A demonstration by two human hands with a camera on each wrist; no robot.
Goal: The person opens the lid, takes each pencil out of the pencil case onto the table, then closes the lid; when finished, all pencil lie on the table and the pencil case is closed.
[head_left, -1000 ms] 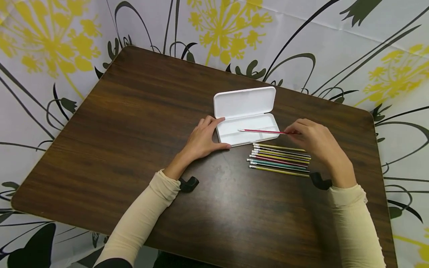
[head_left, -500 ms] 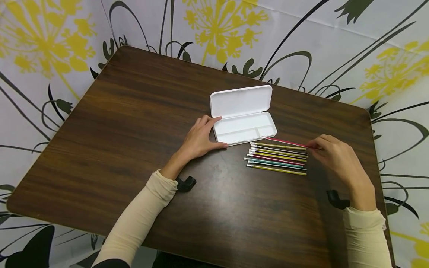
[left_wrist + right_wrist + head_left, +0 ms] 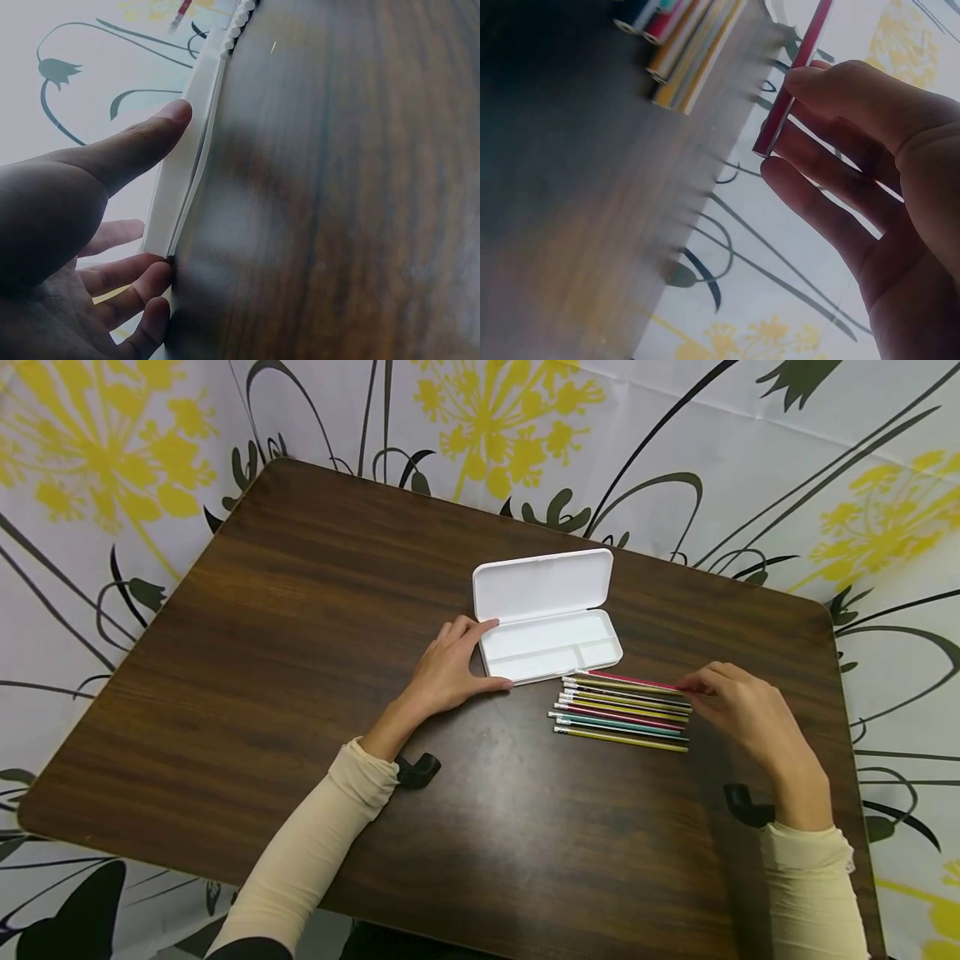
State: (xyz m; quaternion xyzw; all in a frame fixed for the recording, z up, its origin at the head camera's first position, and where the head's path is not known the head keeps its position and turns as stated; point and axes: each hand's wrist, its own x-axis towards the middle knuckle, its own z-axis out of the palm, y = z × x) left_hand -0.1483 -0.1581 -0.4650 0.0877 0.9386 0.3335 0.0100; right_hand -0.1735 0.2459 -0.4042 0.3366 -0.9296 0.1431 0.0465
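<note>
A white pencil case (image 3: 551, 639) lies with its lid raised and its compartments showing. My left hand (image 3: 446, 670) holds its left end, the thumb along the front wall and the fingers at the left side. In the left wrist view the thumb touches the case's wall (image 3: 185, 161). My right hand (image 3: 753, 714) pinches a red pencil (image 3: 791, 82) by its unsharpened end between thumb and fingers. The pencil's white eraser end points left, close to the case's front edge. Just in front lies a row of several pencils (image 3: 621, 740), yellow, black, red and teal, erasers leftward.
All of this lies on a dark wooden table (image 3: 300, 610) with rounded corners. A white curtain (image 3: 675, 427) with yellow flowers and dark stems hangs around the far side and both ends. Black wrist mounts (image 3: 417, 772) stick out from both forearms.
The right hand has moved right and toward the person with the red pencil, taking it from over the case to the back of the pencil row. The left hand has stayed on the case.
</note>
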